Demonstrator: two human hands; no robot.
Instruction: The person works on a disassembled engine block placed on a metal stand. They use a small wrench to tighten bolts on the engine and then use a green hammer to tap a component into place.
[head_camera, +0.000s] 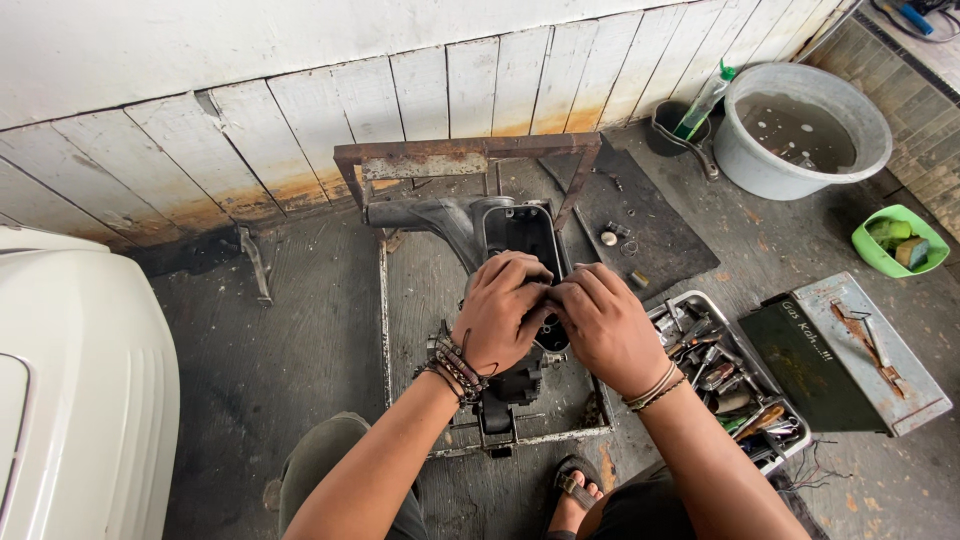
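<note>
A dark grey metal engine casing (470, 225) with an open black cavity (520, 230) rests inside a rusty metal frame (450, 155) on the wooden floor. My left hand (505, 310) and my right hand (600, 320) press together on the near rim of that cavity, fingertips meeting around something small that is hidden beneath them. Both wrists wear several bracelets. The lower part of the casing (505, 400) shows below my hands.
A tray of hand tools (735, 385) lies right of my right wrist, beside an open grey metal toolbox (850, 350). A black mat (640, 225) carries small parts. A grey water basin (800, 130), green bowl (900, 240), white vehicle panel (80, 390) and my sandalled foot (575, 490) surround me.
</note>
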